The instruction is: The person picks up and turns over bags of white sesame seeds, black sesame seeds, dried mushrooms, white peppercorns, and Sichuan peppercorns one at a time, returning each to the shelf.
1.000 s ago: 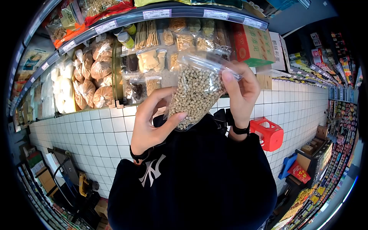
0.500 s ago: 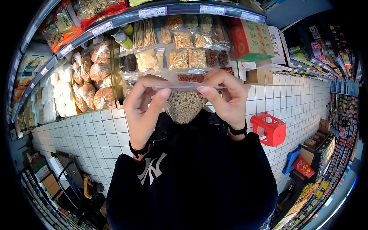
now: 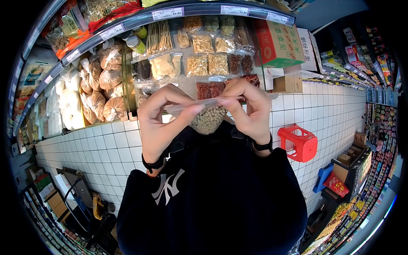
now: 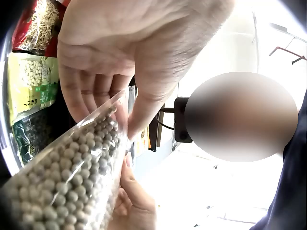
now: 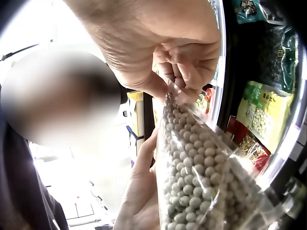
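Observation:
A clear zip bag point(image 3: 207, 120) full of small round pale grains, like white peppercorns, hangs in front of the chest. Its top edge is pinched between thumb and fingers of both hands. The left hand point(image 3: 160, 121) grips the left part of that edge, its thumb reaching towards the middle. At the right end, the right hand point(image 3: 250, 111) pinches the strip with thumb and curled fingers. In the left wrist view the grains point(image 4: 72, 177) fill the bag close below the left thumb. The right wrist view shows the right fingertips point(image 5: 180, 93) at the bag's top.
Behind the hands, a shelf holds flat bags of dried goods point(image 3: 196, 66) and tied brown bags point(image 3: 95, 78). A red and green carton point(image 3: 278, 44) stands at the right. On the tiled floor point(image 3: 110, 142) is a red stool point(image 3: 298, 143). Price labels line the shelf rail point(image 3: 204, 12).
The left hand has gone from the bag's lower side up to its top edge, the right hand staying at the top. The bag has dropped lower, and lately the left thumb has slid rightward along the edge.

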`<state>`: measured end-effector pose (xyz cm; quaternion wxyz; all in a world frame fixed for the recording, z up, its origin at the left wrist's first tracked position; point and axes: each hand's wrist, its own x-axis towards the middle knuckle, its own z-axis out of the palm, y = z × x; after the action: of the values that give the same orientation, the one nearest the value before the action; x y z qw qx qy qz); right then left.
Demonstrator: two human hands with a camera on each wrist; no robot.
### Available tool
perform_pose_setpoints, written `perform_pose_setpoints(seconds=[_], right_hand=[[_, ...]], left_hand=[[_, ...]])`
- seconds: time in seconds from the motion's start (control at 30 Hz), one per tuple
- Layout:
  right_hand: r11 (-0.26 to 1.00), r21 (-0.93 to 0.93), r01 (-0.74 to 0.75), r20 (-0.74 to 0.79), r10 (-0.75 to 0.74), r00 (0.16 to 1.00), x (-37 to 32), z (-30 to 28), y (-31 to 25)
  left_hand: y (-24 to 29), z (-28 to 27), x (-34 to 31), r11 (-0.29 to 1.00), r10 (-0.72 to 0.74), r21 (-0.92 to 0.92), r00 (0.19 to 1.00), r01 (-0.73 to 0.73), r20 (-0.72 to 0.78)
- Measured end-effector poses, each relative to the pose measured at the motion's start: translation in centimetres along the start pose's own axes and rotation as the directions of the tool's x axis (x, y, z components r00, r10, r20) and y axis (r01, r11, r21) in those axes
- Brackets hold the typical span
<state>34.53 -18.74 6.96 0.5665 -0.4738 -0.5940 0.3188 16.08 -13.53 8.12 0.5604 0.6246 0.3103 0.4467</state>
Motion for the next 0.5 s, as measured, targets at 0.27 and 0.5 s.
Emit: perform_pose_setpoints(seconds=[0.27,0.5], right_hand=[[0.994,-0.060,0.089,0.086,-0.083,0.993,0.7,0.2,0.2],[0.993,-0.109,0.044,0.142,-0.028,0.989,0.5,0.3,1.1]], left_hand=[[0.4,0.2,0.1,0.958,0.052,0.281,0.998,-0.060,0.038],[-1.0,-0.3,0.3,0.933,0.046,0.354,0.997,-0.064,0.060]])
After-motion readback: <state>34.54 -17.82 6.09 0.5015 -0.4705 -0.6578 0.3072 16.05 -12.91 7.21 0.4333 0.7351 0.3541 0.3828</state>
